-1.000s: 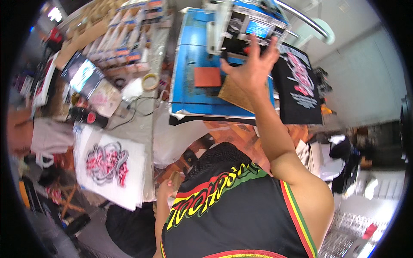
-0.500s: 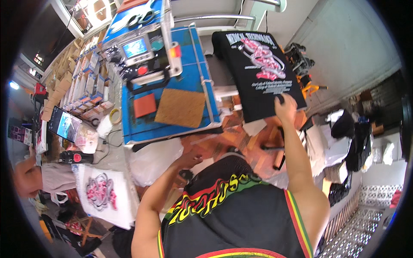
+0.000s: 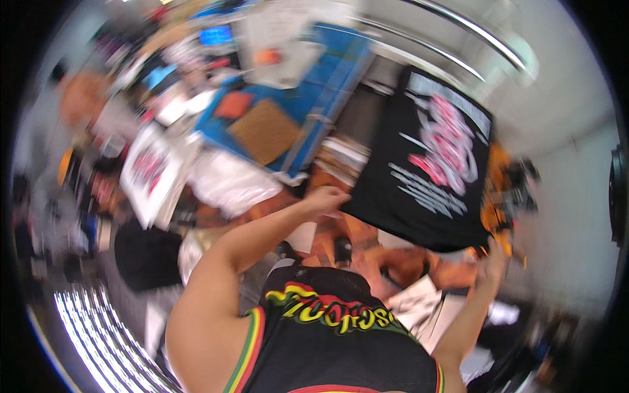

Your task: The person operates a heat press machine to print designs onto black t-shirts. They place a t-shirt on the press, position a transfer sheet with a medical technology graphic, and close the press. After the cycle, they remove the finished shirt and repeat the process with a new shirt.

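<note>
Left hand (image 3: pixel 325 198): fingers curled shut on the near left corner of the black printed shirt (image 3: pixel 429 164), arm bare and reaching forward from the shoulder. Right hand (image 3: pixel 493 257): raised at the shirt's lower right corner, at or just under the hem; motion blur, cannot tell whether the fingers are closed on the cloth or only touching it

Shirt: spread flat between the two hands, pink and white print facing up, lying on a platen-like board to the right of the blue surface (image 3: pixel 341 78). Beneath its near edge, orange framework and loose white sheets (image 3: pixel 419 302)

Blue surface: carries a brown square pad (image 3: pixel 265 130) and a smaller orange-red pad (image 3: pixel 234 103), just beside each other. White cloth (image 3: pixel 229 183) is bunched at its near edge. Further left, a white shirt with a pink print (image 3: pixel 152 169) lies flat, well apart from the black one

Room: pale wall on the right, a metal rail (image 3: pixel 472 29) curving overhead, cluttered stock along the far left, all heavily blurred. Person wears a black sleeveless top with red, yellow and green trim
</note>
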A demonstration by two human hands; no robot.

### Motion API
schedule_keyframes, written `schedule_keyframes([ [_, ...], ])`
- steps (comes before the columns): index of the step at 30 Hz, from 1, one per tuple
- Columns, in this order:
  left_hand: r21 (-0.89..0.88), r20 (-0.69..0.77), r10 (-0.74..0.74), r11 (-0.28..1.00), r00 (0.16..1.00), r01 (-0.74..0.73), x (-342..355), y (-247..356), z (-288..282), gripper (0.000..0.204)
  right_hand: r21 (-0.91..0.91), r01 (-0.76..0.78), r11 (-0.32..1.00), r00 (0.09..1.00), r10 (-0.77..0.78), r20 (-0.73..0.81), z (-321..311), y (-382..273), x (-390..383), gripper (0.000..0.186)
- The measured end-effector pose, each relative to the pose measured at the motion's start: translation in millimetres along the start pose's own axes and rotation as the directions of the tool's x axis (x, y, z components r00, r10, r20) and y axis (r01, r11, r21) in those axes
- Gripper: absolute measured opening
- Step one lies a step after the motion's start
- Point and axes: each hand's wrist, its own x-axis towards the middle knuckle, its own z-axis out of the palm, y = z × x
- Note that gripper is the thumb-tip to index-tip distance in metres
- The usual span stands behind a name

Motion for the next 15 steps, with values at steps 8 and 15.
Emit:
schedule_keyframes([
  [8,0.262,-0.405,0.673,0.734,0.619,-0.626,-16,-9,19,0.027,0.295,0.438,0.849,0.77,-0.524,0.365,177,-180,37,0.032],
  [15,-0.729,-0.458,0.788,-0.068,0.411,-0.681,-303,-96,-5,0.01,0.485,0.228,0.844,0.21,-0.529,0.822,461,-301,-120,0.038],
])
